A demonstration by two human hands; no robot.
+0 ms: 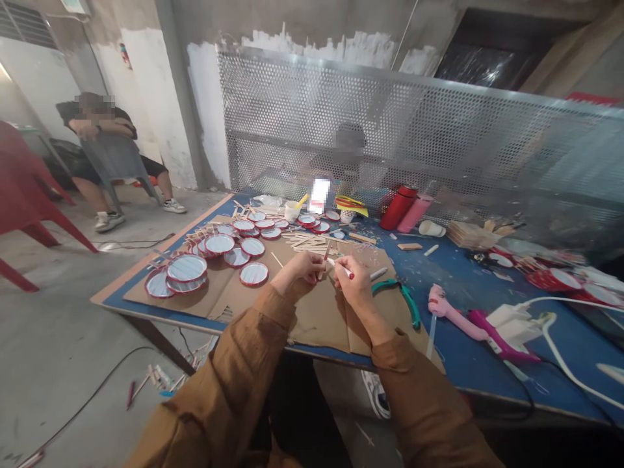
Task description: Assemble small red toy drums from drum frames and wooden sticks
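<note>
Over the cardboard sheet (pixel 316 325), both my hands meet near the middle of the table. My left hand (pixel 305 270) pinches a short reddish-brown wooden stick (pixel 326 251) held upright. A slim white marker with a red end (pixel 347 270) is gripped in my right hand (pixel 355 278), its tip pointing at the stick. The two are close together; contact cannot be made out. Several loose wooden sticks (pixel 308 242) lie just beyond my hands. To the left rest several round, pale discs with red rims (pixel 254 273). Teal-handled pliers (pixel 411 304) lie right of my right hand.
A pink glue gun (pixel 455 313) and white power plugs (pixel 509 323) with cables occupy the right side. Behind stand a red bottle (pixel 397 208), a pink tumbler (pixel 415 214) and a lit phone (pixel 319 195). A perforated metal screen (pixel 292 97) borders the table. One person sits at left.
</note>
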